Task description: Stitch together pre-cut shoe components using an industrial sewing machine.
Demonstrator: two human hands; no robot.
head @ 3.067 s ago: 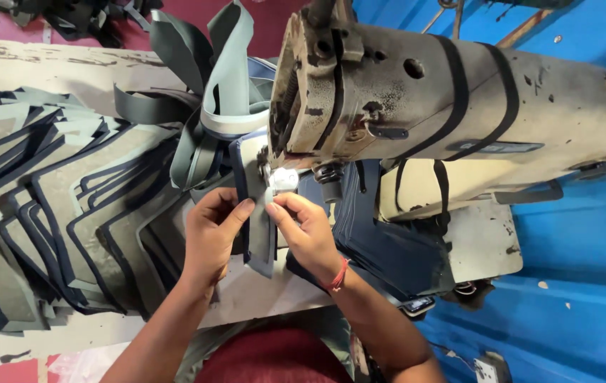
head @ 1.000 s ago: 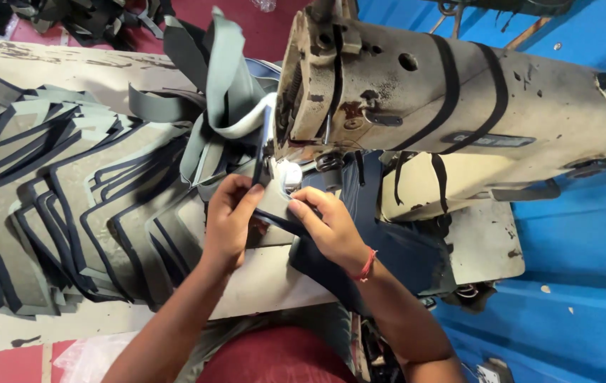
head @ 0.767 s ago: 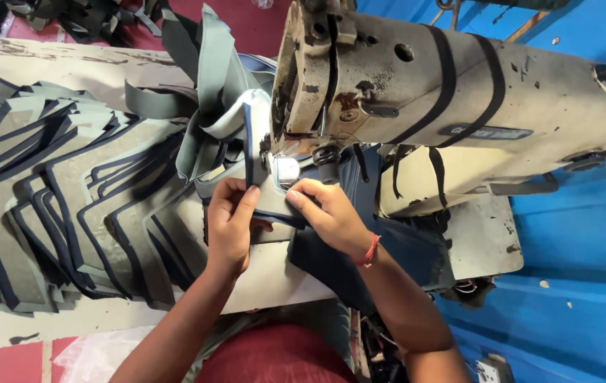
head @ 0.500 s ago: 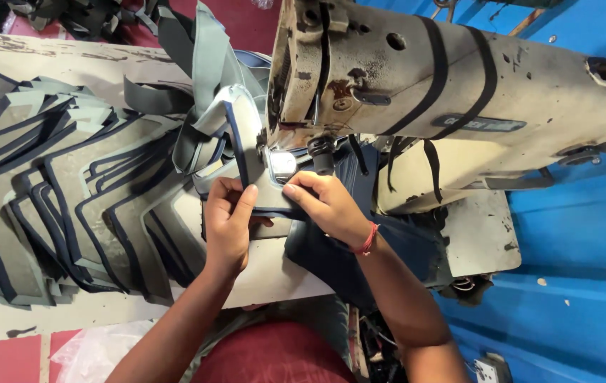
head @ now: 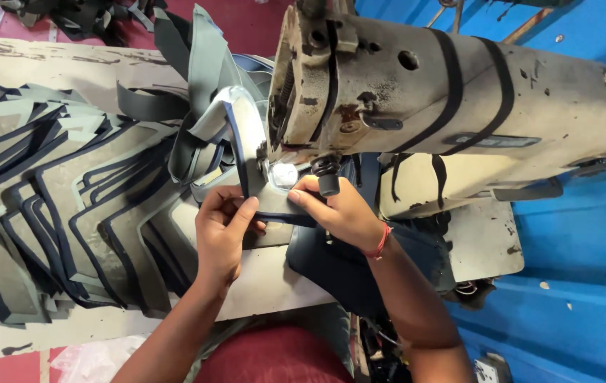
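Head view at an industrial sewing machine [head: 416, 92], taken as the landmark. The left hand [head: 221, 237] lay just below and to the left of the machine head, fingers closed flat on a grey panel [head: 246, 142] edged in dark binding [head: 282, 218]. The right hand [head: 338, 213] sat directly beneath the head, thumb and fingers pinched narrow on the binding, close beside the presser foot [head: 328, 177]. The panel ran from between the hands up past the needle area and curled away to the upper left of the machine. A lit spot showed at the needle area; the needle itself could not be made out. A stack of finished panels [head: 54, 206] lay fanned on the table [head: 260, 284] well to the left of the machine. A dark fabric piece [head: 338, 269] hung below the machine bed.

Risks, as judged: the right fingertips were very near the foot, so a stitch started early could catch them. Uneven pull between the hands could let the binding slip off the panel edge and leave a skipped seam. The curled panel could snag on the machine head.
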